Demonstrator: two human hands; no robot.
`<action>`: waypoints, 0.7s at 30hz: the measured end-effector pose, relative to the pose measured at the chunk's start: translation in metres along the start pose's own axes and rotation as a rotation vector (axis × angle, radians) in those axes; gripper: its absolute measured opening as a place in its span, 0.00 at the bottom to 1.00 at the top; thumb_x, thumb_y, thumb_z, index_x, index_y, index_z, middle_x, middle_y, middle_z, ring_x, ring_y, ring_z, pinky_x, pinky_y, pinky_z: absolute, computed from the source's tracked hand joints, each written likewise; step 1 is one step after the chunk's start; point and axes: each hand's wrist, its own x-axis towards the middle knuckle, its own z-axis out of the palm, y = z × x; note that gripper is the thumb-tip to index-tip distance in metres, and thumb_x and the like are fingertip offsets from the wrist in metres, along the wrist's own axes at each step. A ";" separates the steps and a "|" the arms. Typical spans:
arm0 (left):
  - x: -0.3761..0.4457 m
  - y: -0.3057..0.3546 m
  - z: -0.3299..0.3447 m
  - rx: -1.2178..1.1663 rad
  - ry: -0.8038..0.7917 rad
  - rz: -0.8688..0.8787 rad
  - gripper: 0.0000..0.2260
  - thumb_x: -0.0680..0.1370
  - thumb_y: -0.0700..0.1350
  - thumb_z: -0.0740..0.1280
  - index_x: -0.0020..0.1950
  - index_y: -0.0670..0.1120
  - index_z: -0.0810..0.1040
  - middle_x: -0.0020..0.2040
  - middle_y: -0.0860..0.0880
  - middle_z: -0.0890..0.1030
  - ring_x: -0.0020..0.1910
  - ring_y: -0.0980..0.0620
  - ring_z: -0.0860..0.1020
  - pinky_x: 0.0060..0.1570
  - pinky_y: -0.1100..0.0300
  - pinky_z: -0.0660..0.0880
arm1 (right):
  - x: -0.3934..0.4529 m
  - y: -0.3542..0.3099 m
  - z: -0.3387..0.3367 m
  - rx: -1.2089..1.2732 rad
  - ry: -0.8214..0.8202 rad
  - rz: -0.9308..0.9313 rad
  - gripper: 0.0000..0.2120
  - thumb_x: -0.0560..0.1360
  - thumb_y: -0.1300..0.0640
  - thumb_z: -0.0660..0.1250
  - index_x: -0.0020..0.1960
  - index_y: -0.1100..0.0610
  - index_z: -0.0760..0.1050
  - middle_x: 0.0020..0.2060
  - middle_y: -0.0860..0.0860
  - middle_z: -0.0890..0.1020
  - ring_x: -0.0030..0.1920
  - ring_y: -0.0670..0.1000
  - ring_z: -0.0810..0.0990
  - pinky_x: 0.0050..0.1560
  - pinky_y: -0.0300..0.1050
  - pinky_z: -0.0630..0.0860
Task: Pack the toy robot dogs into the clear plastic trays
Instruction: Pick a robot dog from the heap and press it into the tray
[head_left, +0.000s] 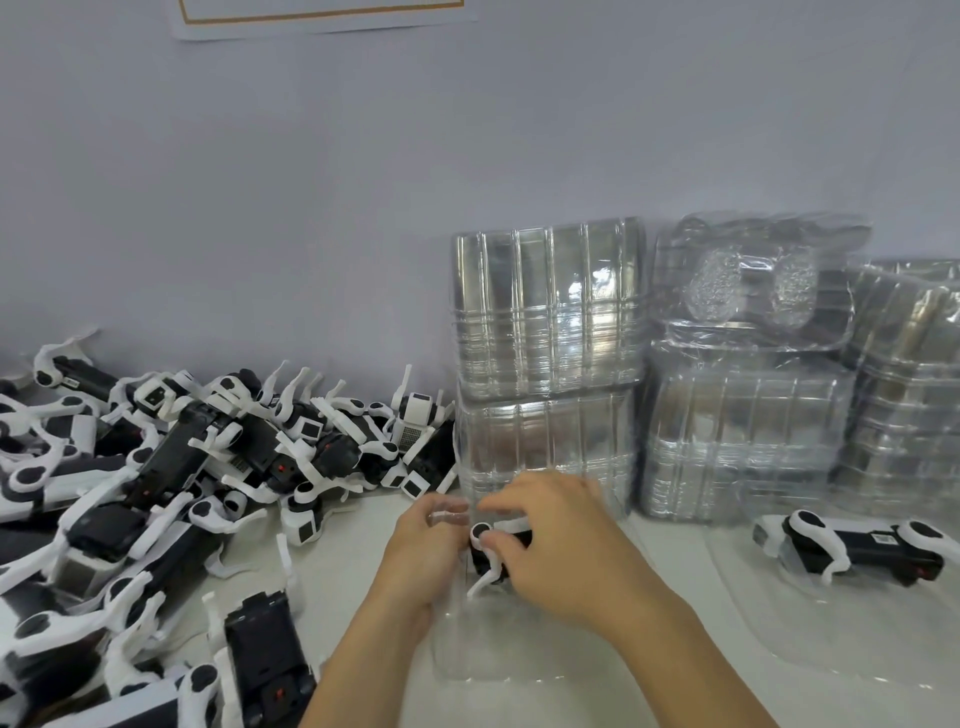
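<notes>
Clear plastic tray (524, 654) in front of the tray stacks (550, 364) was receiving one toy robot dog (493, 553), both hands' fingers (498, 543) curled around it. Right of it, one packed dog (857, 545) lay trayed; left, a big pile of dogs (156, 493) remained on the bench (675, 696), so the task was barely begun.

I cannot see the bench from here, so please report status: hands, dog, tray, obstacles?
Both hands, left and right, grip one toy dog over the clear tray. One packed dog at right. Nothing in the way.
</notes>
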 end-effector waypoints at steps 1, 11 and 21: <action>0.000 0.000 0.000 -0.001 0.001 0.005 0.15 0.75 0.30 0.62 0.52 0.45 0.81 0.50 0.43 0.84 0.47 0.45 0.83 0.48 0.50 0.82 | 0.000 -0.004 0.002 0.017 -0.017 -0.014 0.10 0.77 0.48 0.67 0.57 0.40 0.80 0.43 0.42 0.77 0.51 0.45 0.73 0.61 0.46 0.63; -0.011 0.004 0.001 0.027 -0.025 0.013 0.18 0.65 0.40 0.65 0.54 0.48 0.81 0.53 0.43 0.83 0.54 0.42 0.81 0.59 0.41 0.78 | 0.005 -0.006 0.016 0.015 -0.094 0.097 0.11 0.71 0.62 0.72 0.51 0.49 0.84 0.42 0.48 0.77 0.44 0.49 0.77 0.38 0.44 0.76; -0.005 -0.002 -0.001 0.077 -0.003 0.066 0.13 0.74 0.34 0.64 0.52 0.47 0.82 0.49 0.44 0.84 0.50 0.43 0.81 0.48 0.48 0.77 | 0.002 -0.008 0.001 0.046 -0.152 0.076 0.07 0.73 0.58 0.73 0.46 0.46 0.84 0.31 0.46 0.75 0.35 0.46 0.72 0.41 0.47 0.78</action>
